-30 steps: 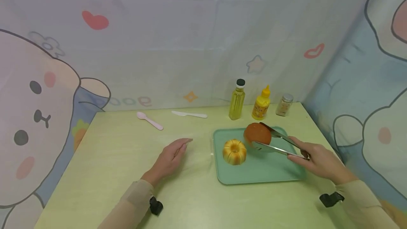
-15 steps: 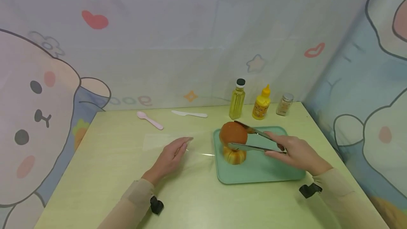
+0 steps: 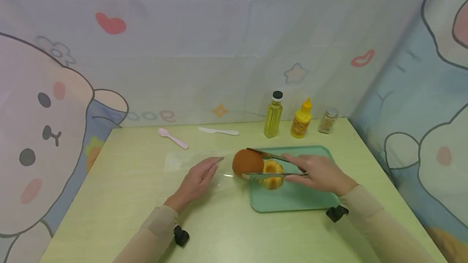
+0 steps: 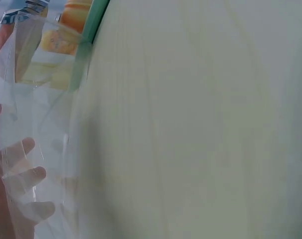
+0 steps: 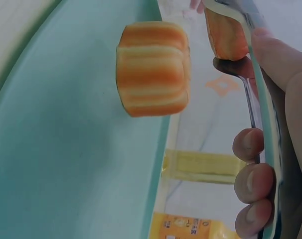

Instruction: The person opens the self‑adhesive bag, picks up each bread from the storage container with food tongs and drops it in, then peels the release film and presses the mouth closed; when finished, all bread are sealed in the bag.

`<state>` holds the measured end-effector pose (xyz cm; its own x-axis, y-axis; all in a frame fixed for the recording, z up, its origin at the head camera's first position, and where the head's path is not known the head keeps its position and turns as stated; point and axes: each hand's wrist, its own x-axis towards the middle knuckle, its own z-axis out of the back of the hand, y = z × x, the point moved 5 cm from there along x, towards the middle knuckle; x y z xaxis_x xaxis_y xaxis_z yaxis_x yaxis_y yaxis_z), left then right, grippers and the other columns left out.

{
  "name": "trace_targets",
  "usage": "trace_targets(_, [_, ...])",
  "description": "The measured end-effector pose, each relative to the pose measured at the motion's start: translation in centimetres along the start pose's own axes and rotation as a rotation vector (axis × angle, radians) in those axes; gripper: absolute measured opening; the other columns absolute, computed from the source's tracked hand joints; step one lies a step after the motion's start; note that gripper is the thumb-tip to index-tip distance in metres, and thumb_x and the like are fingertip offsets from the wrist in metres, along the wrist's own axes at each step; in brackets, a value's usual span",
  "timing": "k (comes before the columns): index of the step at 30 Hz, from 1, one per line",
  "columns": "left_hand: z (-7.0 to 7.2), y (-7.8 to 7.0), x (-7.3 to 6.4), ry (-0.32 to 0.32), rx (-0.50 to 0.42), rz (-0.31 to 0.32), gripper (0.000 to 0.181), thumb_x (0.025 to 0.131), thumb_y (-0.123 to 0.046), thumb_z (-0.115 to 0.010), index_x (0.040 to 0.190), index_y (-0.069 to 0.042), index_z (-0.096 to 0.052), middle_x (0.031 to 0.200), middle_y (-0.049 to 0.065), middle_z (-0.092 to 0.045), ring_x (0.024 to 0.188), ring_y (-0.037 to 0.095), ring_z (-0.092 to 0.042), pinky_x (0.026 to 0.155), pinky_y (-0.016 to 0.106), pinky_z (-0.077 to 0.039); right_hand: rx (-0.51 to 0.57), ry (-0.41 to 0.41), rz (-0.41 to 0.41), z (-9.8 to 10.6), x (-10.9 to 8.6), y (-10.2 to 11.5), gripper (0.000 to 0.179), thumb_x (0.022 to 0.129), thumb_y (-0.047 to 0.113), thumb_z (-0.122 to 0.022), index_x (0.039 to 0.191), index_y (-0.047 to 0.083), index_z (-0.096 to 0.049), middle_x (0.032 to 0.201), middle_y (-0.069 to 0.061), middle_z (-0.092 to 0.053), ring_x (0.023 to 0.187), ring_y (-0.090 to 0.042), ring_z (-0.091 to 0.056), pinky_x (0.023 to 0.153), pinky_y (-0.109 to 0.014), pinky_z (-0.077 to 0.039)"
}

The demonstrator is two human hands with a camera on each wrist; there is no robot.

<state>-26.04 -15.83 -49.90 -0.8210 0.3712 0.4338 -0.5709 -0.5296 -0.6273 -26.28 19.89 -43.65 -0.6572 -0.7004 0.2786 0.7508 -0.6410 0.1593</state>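
Observation:
My right hand (image 3: 318, 173) grips metal tongs (image 3: 274, 174), whose tips hold a round brown bun (image 3: 245, 163) at the left edge of the green tray (image 3: 292, 204). A yellow, ridged ring-shaped bread (image 3: 273, 184) lies on the tray, partly covered by the tongs in the head view. To the left, my left hand (image 3: 193, 180) holds a clear plastic bag (image 4: 46, 109); its fingers (image 4: 34, 174) show through the film in the left wrist view. The bun is close to the bag on its right side. The right wrist view shows the bun (image 5: 226, 37) between the tong ends.
Behind the tray stand an oil bottle (image 3: 273, 117), a yellow squeeze bottle (image 3: 301, 121) and a small jar with a metal lid (image 3: 328, 121). A pink spoon (image 3: 173, 139) and a white plastic knife (image 3: 218, 131) lie near the table's back edge, before a printed cloth backdrop.
My right hand has carried the bun in the tongs leftward, over the ring-shaped bread and to the tray's left edge. The left hand has stayed nearly still with the bag.

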Motion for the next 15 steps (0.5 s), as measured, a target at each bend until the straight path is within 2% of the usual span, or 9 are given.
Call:
trace_targets(7, [-0.1,-0.1,0.0,-0.010,0.015,-0.040,0.036,0.114,-0.018,-0.048,0.146,-0.011,-0.062,0.147,0.005,-0.063,0.140,0.027,-0.057,0.116,0.049,-0.045,-0.010,0.061,0.010,-0.5,0.8,0.6,0.057,0.098,0.050,-0.072,0.147,0.021,-0.063,0.069,0.019,-0.041,0.059,0.003,-0.036,0.053,-0.021,-0.035])
trace_targets(15, [-0.3,-0.4,0.2,-0.006,0.040,-0.070,0.036,0.113,-0.017,-0.050,0.146,-0.013,-0.063,0.146,0.008,-0.063,0.138,0.029,-0.058,0.113,0.052,-0.047,-0.005,0.101,0.022,-1.0,1.7,1.0,0.055,0.099,0.051,-0.071,0.145,0.022,-0.064,0.071,0.021,-0.051,0.058,0.006,-0.042,0.053,-0.021,-0.039])
